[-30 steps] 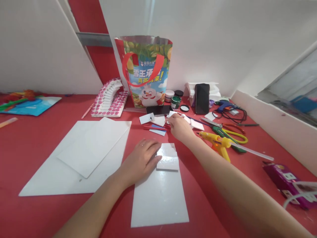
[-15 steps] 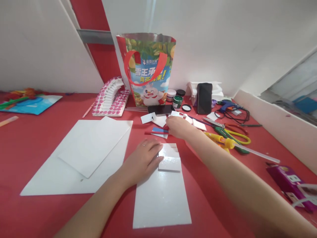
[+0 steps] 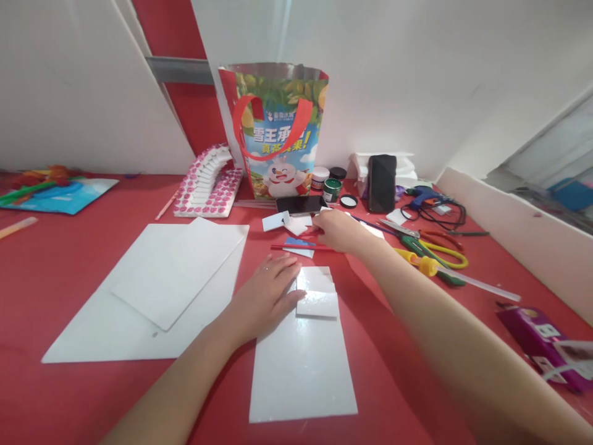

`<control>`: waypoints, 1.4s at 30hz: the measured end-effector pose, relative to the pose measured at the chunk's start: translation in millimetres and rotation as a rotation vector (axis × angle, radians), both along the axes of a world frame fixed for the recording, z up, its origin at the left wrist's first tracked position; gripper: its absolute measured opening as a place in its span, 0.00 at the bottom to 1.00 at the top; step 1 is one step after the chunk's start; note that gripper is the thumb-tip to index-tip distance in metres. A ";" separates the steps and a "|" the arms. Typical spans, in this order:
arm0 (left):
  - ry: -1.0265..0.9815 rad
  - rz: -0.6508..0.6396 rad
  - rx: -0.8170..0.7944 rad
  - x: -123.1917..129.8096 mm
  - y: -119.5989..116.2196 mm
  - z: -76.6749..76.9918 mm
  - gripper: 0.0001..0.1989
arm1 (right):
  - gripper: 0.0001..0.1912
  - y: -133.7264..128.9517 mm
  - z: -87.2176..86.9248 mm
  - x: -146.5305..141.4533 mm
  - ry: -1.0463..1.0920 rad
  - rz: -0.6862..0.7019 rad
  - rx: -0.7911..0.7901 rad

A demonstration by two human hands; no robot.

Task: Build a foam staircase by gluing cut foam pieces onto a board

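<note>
My left hand (image 3: 269, 293) lies flat with its fingers stretched out, touching the left edge of a white board strip (image 3: 303, 371). On that strip's far end lie small white pieces, one a folded-looking white flap (image 3: 317, 304). Farther off, my right hand (image 3: 338, 230) reaches down with bent, closed fingers among small white cut pieces (image 3: 299, 224). What its fingertips hold, if anything, is hidden. Just in front of it are a thin red stick (image 3: 291, 247) and a small blue and white piece (image 3: 301, 252).
Larger white boards (image 3: 185, 272) overlap on the left. Behind stand a printed bag (image 3: 280, 136), a green paint jar (image 3: 332, 190) and a black phone (image 3: 382, 184). Scissors (image 3: 440, 253), a yellow glue gun (image 3: 419, 262) with a glue stick, and a purple box (image 3: 540, 340) lie right.
My right hand has shifted slightly right over the white pieces, and more of the red stick shows. My left hand stays on the board, its fingers a little farther forward.
</note>
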State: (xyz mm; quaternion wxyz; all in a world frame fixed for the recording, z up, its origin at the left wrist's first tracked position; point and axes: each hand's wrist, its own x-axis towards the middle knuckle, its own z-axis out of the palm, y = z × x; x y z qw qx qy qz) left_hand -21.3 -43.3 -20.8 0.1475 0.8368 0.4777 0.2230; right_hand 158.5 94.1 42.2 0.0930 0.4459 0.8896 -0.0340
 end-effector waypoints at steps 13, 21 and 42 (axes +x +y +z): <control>-0.011 -0.010 -0.001 -1.9 0.3 -0.7 0.19 | 0.15 3.2 -4.3 7.4 -0.038 -0.102 -0.007; 0.014 -0.015 -0.014 -2.0 0.7 2.4 0.20 | 0.19 -10.2 9.0 -2.2 -0.086 -0.180 0.093; -0.726 0.235 -0.619 6.2 -16.4 29.4 0.29 | 0.09 -113.9 -16.4 -3.8 1.453 -0.521 -0.915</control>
